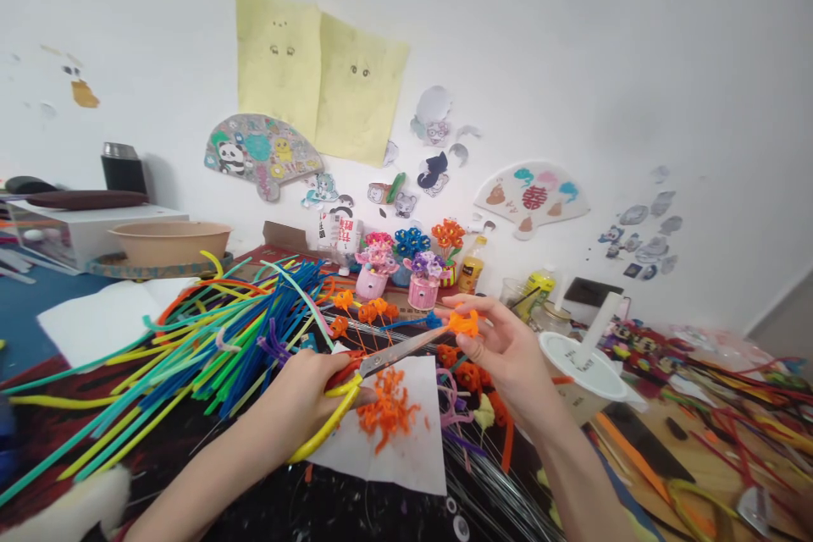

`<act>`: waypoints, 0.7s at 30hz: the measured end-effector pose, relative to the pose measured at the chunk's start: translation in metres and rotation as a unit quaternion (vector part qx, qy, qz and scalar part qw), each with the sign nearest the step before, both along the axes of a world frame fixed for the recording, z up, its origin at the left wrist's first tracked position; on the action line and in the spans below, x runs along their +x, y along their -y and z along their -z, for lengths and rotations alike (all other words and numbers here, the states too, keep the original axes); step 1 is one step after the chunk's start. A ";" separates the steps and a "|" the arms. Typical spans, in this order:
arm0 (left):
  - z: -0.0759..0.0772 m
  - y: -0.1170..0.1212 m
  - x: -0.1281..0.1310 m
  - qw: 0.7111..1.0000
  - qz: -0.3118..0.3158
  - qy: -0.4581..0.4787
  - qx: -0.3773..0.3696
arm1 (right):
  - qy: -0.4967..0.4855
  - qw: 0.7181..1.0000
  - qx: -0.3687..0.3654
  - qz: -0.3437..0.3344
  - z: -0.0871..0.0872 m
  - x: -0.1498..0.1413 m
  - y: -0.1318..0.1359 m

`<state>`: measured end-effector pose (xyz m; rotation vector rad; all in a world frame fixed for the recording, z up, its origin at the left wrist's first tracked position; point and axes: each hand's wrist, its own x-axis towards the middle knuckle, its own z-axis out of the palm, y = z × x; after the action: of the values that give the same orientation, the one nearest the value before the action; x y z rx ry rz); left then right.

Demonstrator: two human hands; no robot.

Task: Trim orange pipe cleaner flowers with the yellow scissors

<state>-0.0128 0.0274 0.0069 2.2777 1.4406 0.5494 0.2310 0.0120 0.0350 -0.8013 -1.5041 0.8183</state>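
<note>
In my left hand (318,385) is a pair of scissors (343,406) with yellow and red handles, fingers wrapped round the grips. Their blades point right and reach up to an orange fuzzy-wire flower (463,323). My right hand (501,339) pinches that flower between thumb and fingers. Below the blades lies a white sheet of paper (412,466) bearing a heap of orange fuzzy clippings (387,411). Several more orange flowers (374,310) rest behind the scissors, and others lie partly hidden under my right hand.
Bundles of coloured pipe cleaners (254,339) spread over the left side. At the back stand small pink flower pots (423,290) and a yellow bottle (472,265). A lidded cup with a straw (581,364) stands right of my right hand. Thin wires (501,474) lie in front.
</note>
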 end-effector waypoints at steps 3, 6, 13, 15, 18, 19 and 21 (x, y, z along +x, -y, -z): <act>-0.002 0.002 0.001 1.000 -0.002 -0.007 -0.007 | -0.007 1.000 -0.003 -0.005 0.002 0.000 -0.001; -0.001 0.002 0.001 1.000 -0.003 -0.015 -0.016 | -0.013 1.000 -0.005 -0.007 0.003 0.000 -0.002; -0.004 0.002 0.002 1.000 -0.004 -0.016 -0.007 | -0.017 1.000 -0.006 0.009 0.001 0.000 -0.001; -0.006 0.003 0.002 1.000 -0.019 -0.020 -0.010 | -0.019 1.000 -0.005 0.009 0.001 0.000 -0.001; -0.005 0.004 0.001 0.999 -0.033 -0.016 -0.001 | -0.020 1.000 -0.003 0.008 0.001 0.000 -0.002; -0.004 0.004 0.001 0.999 -0.034 -0.014 0.006 | -0.019 1.000 -0.002 0.009 0.002 0.000 -0.002; -0.002 0.004 0.001 0.999 -0.034 -0.013 0.018 | -0.018 1.000 -0.004 0.010 0.002 0.000 -0.002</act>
<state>-0.0120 0.0230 0.0086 2.2790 1.5369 0.5726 0.2312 0.0143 0.0327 -0.8012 -1.4598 0.8205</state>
